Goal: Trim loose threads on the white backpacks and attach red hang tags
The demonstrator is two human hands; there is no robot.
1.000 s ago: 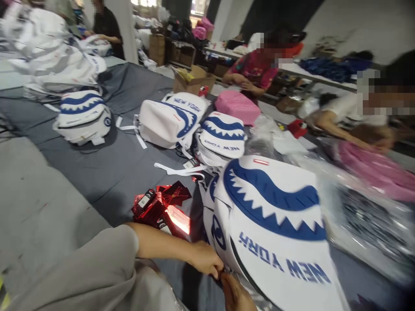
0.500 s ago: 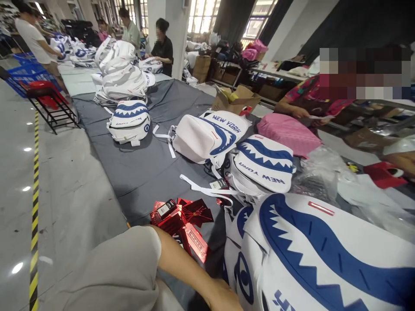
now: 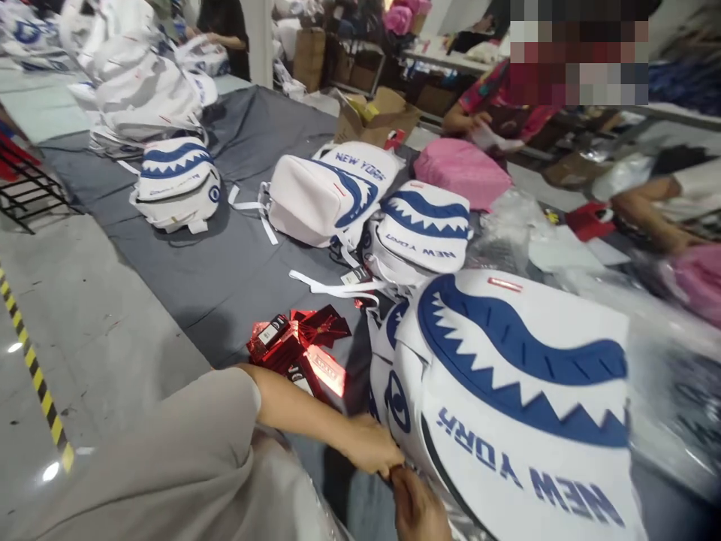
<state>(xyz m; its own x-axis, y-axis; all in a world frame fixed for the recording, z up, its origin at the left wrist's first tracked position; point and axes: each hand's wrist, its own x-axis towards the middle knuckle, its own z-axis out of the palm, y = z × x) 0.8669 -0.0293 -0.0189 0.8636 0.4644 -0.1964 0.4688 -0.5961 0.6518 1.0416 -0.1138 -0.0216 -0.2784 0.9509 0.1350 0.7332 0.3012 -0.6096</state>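
Grey cloth covers the table in a busy workshop; left hand and right hand pinch the white backpack edge.

Smooth white faux-leather backpack with matt blue shark print; just beyond the grip, glossy red foil tags on matt grey cloth desk; polished floor.

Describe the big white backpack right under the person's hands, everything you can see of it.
The white backpack lies nearest the camera on the grey-covered table, its front panel facing up. A blue shark mouth with white teeth curves across it, with "NEW YORK" in blue below, a blue eye on the side and a small red tag on top. The material looks smooth, like faux leather. The left hand and right hand pinch at its lower edge.
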